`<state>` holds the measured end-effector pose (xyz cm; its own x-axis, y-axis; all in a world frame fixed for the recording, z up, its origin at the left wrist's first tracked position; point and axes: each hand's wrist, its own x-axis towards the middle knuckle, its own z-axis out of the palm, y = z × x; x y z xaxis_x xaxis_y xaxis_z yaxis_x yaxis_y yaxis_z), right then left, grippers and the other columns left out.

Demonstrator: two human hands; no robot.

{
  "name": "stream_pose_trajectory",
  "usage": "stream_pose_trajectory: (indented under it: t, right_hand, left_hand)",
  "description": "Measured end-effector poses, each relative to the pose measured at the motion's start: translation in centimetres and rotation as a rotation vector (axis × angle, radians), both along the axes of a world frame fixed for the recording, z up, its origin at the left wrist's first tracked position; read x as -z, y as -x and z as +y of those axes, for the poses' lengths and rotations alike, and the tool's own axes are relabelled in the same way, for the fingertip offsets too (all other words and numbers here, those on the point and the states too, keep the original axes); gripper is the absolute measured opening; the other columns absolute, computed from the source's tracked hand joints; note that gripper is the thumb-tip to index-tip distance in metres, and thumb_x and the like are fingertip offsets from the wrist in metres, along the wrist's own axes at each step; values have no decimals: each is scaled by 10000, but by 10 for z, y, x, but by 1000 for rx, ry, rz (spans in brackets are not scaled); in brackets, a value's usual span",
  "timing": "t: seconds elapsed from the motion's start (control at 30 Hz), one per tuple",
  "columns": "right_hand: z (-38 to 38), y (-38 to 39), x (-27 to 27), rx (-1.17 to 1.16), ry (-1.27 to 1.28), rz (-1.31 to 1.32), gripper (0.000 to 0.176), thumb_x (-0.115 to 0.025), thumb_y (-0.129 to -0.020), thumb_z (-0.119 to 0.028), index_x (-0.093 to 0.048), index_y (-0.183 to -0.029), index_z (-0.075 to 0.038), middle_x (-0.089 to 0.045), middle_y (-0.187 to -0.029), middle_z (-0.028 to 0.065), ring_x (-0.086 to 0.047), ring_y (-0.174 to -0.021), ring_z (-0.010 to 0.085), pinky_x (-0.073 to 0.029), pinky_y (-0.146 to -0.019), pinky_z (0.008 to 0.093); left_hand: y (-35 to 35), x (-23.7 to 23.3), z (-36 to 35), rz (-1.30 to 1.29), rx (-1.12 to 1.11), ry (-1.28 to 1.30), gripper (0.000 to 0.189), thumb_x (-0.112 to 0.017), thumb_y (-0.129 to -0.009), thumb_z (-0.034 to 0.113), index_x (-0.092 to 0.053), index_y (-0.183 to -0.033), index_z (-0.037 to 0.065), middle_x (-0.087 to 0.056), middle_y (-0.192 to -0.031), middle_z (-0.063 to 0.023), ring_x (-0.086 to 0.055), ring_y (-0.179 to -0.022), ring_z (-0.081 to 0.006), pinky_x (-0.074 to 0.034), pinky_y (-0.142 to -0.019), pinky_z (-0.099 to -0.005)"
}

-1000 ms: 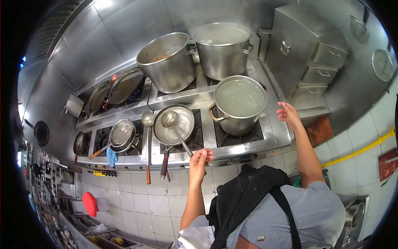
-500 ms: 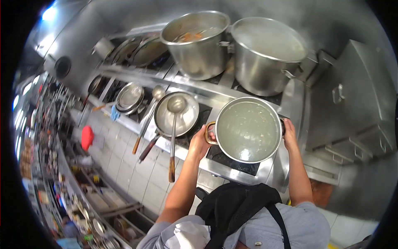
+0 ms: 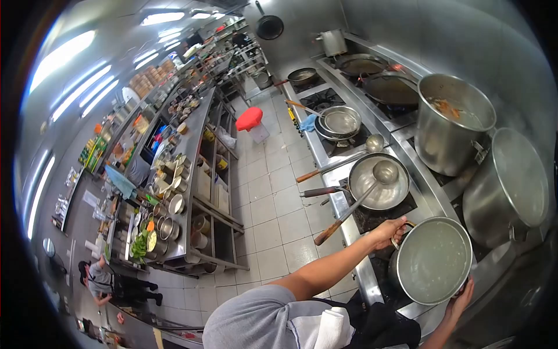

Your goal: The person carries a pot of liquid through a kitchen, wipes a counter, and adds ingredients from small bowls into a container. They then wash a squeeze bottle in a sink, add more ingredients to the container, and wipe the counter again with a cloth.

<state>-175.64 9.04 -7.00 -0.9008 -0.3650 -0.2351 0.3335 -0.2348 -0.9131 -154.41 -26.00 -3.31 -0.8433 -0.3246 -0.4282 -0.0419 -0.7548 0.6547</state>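
A wide steel pot (image 3: 399,273) full of pale, cloudy liquid sits over the front of the stove. My left hand (image 3: 389,232) is closed around its brass-coloured loop handle. On the opposite side, my right hand (image 3: 461,299) grips the other handle, partly hidden by the palm. Beyond my left hand is a frying pan (image 3: 392,195) with a dark handle. Resting in that pan is a long ladle (image 3: 386,172), its wooden handle sticking out over the stove's front edge. Another ladle (image 3: 375,143) lies just behind the pan.
Two tall stockpots (image 3: 442,134) stand along the back burners, one holding orange pieces. Strainers (image 3: 341,120) and dark woks (image 3: 390,88) are farther down the stove. Across the tiled aisle runs a loaded work table (image 3: 197,131). A red stool (image 3: 249,118) and another person (image 3: 104,282) are in view.
My view has swung left, bringing the aisle, work table and another person into sight. Both hands keep their hold on the pot's handles.
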Motion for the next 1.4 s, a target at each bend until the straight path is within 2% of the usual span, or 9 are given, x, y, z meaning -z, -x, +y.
stream_pose_trajectory:
  t: [0.17, 0.27, 0.33, 0.43, 0.53, 0.63, 0.77, 0.97, 1.4]
  right_hand:
    - [-1, 31, 10, -17, 169, -279, 305, -548, -1003, -288, -604, -1231, -92, -465, -672, -99, -416, -498, 10, -332, -410, 164]
    - [17, 71, 60, -413, 380, -368, 337, -547, -983, -328, -609, -1223, -100, -600, -796, -47, -453, -481, -9, -297, -340, 165]
    - [-17, 22, -23, 18, -26, -417, 275, -570, -975, -356, -636, -1113, -128, -607, -709, -68, -391, -393, 15, -275, -311, 163]
    - [-29, 5, -49, 89, -87, -422, 336, -645, -933, -367, -643, -1130, -94, -704, -869, 1, -502, -525, 36, -387, -443, 174]
    - [-10, 27, -22, -112, 105, -423, 185, -599, -971, -285, -630, -1004, -106, -490, -547, -76, -353, -382, 32, -263, -320, 196]
    - [-20, 21, -33, -81, 102, -405, 163, -601, -959, -284, -618, -970, -122, -366, -501, -84, -284, -359, 53, -229, -305, 220]
    - [-34, 8, -57, -88, 49, -355, 169, -575, -973, -259, -609, -980, -94, -377, -512, -69, -294, -361, 54, -234, -299, 216]
    - [-64, -21, -104, -253, 28, -308, 345, -537, -1013, -434, -608, -974, -99, -396, -515, -83, -316, -353, 29, -242, -291, 189]
    - [-118, -185, -142, -674, -174, -242, 348, -550, -1001, -443, -594, -1037, -100, -369, -511, -97, -293, -349, 23, -245, -303, 189]
  left_hand:
    - [-2, -7, 2, 14, -41, -1, 361, -504, -1049, 447, -524, -900, 118, -368, -658, 82, -329, -545, -67, -334, -521, -237]
    - [-1, 5, -5, 110, -25, -229, 331, -536, -1041, 406, -554, -891, 111, -412, -648, 74, -388, -536, -65, -361, -507, -230]
    - [-5, -9, -4, 88, -23, -247, 302, -552, -1036, 363, -571, -869, 112, -425, -622, 63, -375, -483, -64, -362, -465, -237]
    - [2, -24, 7, -61, -112, -59, 303, -570, -1016, 382, -596, -899, 104, -435, -585, 62, -360, -454, -48, -302, -421, -209]
    - [8, -1, -5, 17, 5, -166, 378, -604, -985, 447, -540, -879, 90, -293, -587, 92, -258, -468, -44, -223, -434, -205]
    - [7, -8, 6, -120, -102, -26, 408, -541, -1018, 456, -515, -772, 132, -319, -579, 88, -263, -469, -49, -231, -423, -218]
    - [-19, -16, 12, -148, -157, 15, 414, -576, -998, 465, -498, -768, 129, -350, -579, 75, -303, -465, -61, -244, -421, -221]
    - [-102, -43, 38, 0, -332, -115, 414, -679, -936, 463, -494, -816, 112, -345, -598, 56, -308, -487, -78, -257, -466, -243]
    - [-346, -73, 106, 74, -682, -74, 409, -644, -964, 458, -474, -836, 109, -300, -612, 79, -301, -504, -64, -291, -472, -233]
